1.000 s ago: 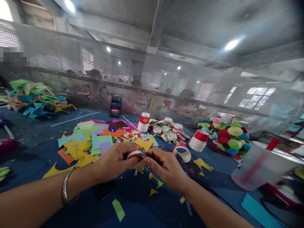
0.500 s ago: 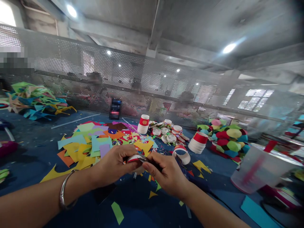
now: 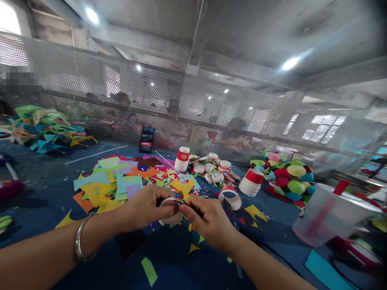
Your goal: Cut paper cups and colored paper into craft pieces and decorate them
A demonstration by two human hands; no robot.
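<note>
My left hand [image 3: 143,209], a silver bangle on its wrist, is closed around a cut piece of paper cup [image 3: 171,219] with a white rim. My right hand [image 3: 211,223] is closed on what look like scissors [image 3: 182,202]; their metal blade meets the cup's edge, and the handles are mostly hidden by my fingers. Just beyond my right hand lies a paper cup ring [image 3: 230,197], open at both ends. Coloured paper pieces [image 3: 105,193] are heaped past my left hand.
Stacked red-and-white paper cups [image 3: 251,182] and another cup stack [image 3: 182,158] stand behind a pile of cut cup bottoms [image 3: 211,168]. A phone [image 3: 146,139] leans upright at the mesh screen [image 3: 121,112]. A translucent bucket [image 3: 326,215] is at right, near colourful paper balls [image 3: 290,177].
The cup piece has tilted between my hands, so more of its round underside shows. The scissors' blade still touches its edge, and both hands stay nearly in place.
</note>
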